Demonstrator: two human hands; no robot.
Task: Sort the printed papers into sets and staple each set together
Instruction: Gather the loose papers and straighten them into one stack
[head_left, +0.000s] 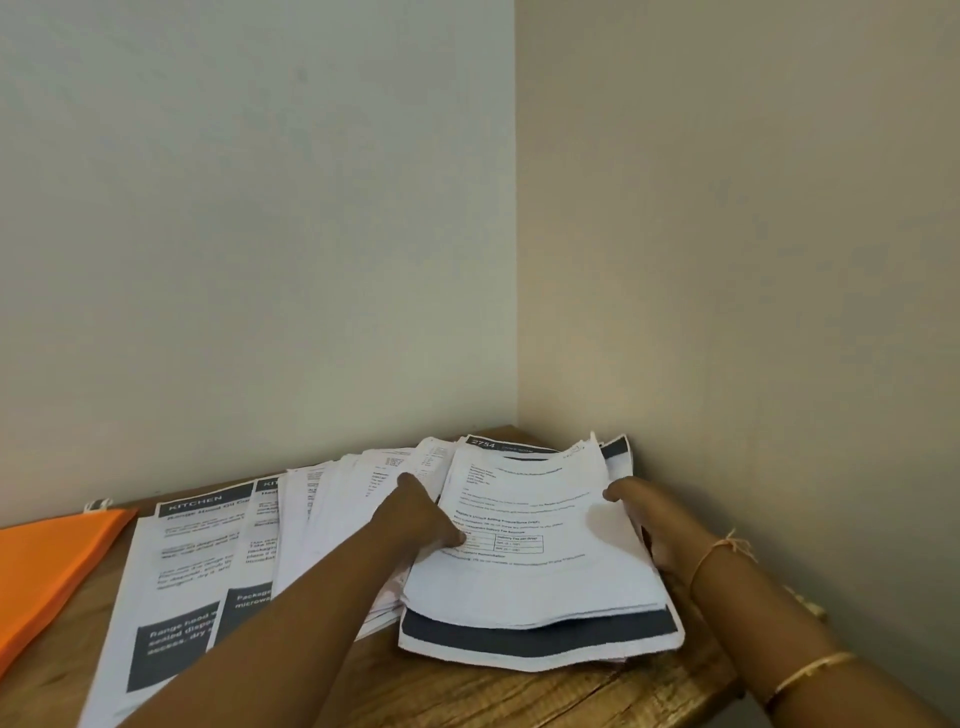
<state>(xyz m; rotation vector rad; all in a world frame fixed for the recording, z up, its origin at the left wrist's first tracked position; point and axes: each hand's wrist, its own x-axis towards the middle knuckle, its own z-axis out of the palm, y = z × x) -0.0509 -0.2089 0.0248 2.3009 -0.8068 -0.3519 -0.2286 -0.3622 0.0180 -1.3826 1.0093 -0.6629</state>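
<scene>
Against the corner where the two walls meet, a thick stack of white printed papers (540, 571) rests on the brown wooden worktop (467, 691), its bottom sheet showing a dark band. Both hands hold it: the left hand (421, 514) has its grip closed on the left edge, thumb on the top sheet, and the right hand (649, 519) clasps the right edge the same way. The step looks like squaring or lifting this stack to sort it. It would go best with even pressure from both sides and the edges tapped flush, since the sheets sit staggered and could slide apart. Loose white sheets (343, 493) fan out just beside it, then black-headed "KITCHEN" pages (176, 561). No stapler shows. A flat orange folder (47, 566) lies at the far left. Whether it holds anything cannot be told.
</scene>
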